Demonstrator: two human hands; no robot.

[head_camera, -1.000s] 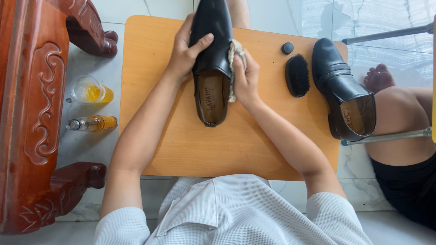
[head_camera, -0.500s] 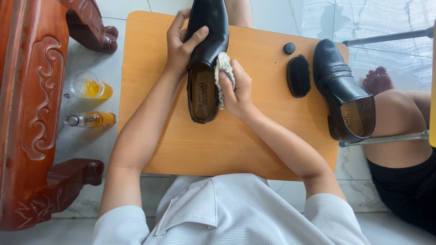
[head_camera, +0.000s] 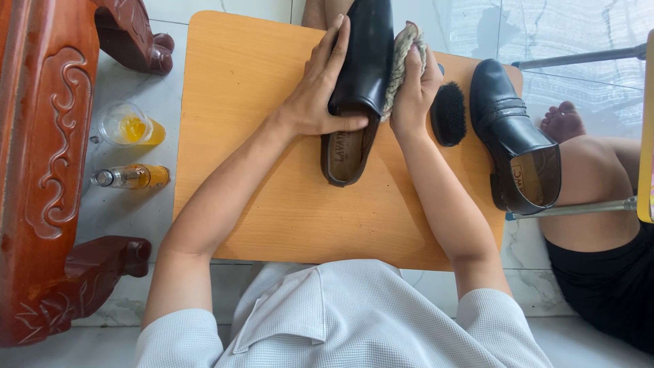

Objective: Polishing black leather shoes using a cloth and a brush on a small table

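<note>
A black leather shoe (head_camera: pixel 364 75) lies on a light wooden board (head_camera: pixel 272 204), toe pointing away from me. My left hand (head_camera: pixel 317 92) grips its left side, fingers stretched along the upper. My right hand (head_camera: pixel 415 85) presses a pale crumpled cloth (head_camera: pixel 402 51) against the shoe's right side. A second black shoe (head_camera: pixel 511 136) rests at the board's right edge. A black shoe brush (head_camera: pixel 449 112) lies between the two shoes, just right of my right hand.
A carved red wooden furniture piece (head_camera: pixel 48 170) stands at the left. On the tiled floor beside it are a plastic cup with yellow liquid (head_camera: pixel 126 126) and a small bottle (head_camera: pixel 133 177) lying down. Another person's bare leg and foot (head_camera: pixel 586 170) are at the right.
My right hand with the cloth has slid up the shoe's right side toward the toe. My left hand has kept its hold on the shoe's left side.
</note>
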